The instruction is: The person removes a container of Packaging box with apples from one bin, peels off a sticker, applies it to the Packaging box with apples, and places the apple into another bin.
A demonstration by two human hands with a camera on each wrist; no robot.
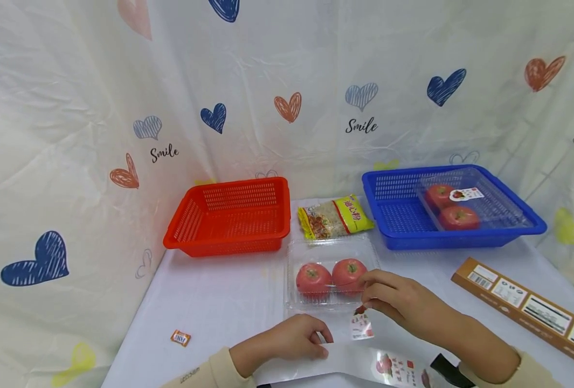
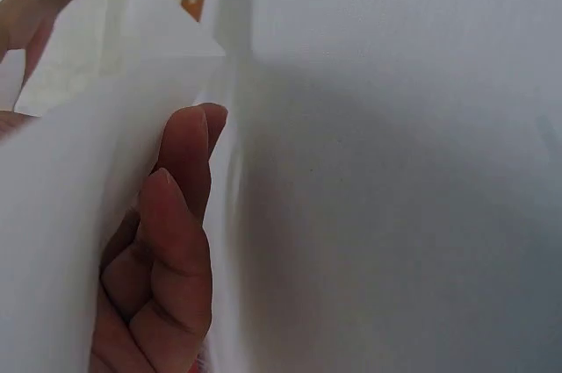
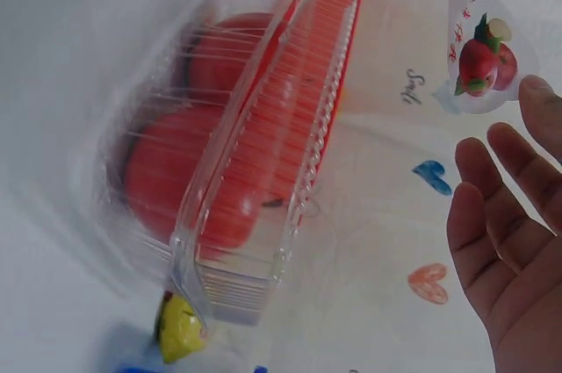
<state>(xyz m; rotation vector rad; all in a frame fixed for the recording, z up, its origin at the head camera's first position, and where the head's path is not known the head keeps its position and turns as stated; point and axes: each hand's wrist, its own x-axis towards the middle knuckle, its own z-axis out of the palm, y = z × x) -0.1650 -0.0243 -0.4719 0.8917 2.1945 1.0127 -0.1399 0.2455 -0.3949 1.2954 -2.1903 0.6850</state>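
Observation:
My right hand (image 1: 408,303) pinches one edge of a small apple-print sticker label (image 1: 362,327), which hangs from the thumb and fingertips. In the right wrist view the label (image 3: 481,66) shows its printed apples beside the thumb. My left hand (image 1: 294,339) grips a white strip of label backing (image 1: 337,360) between thumb and fingers; more apple-print labels lie along its right end. In the left wrist view the curled fingers (image 2: 180,233) are behind the pale sheet. Just beyond both hands sits a clear plastic clamshell box (image 1: 294,299) with two red apples (image 1: 314,279) inside.
A red basket (image 1: 238,245) stands at the back left. At the back right, a blue basket (image 1: 442,241) holds another clear box of apples (image 1: 460,217) bearing a label. Between the baskets lies a yellow food packet (image 1: 335,217). A long brown box (image 1: 524,307) lies right, an orange wrapped sweet (image 1: 180,338) left.

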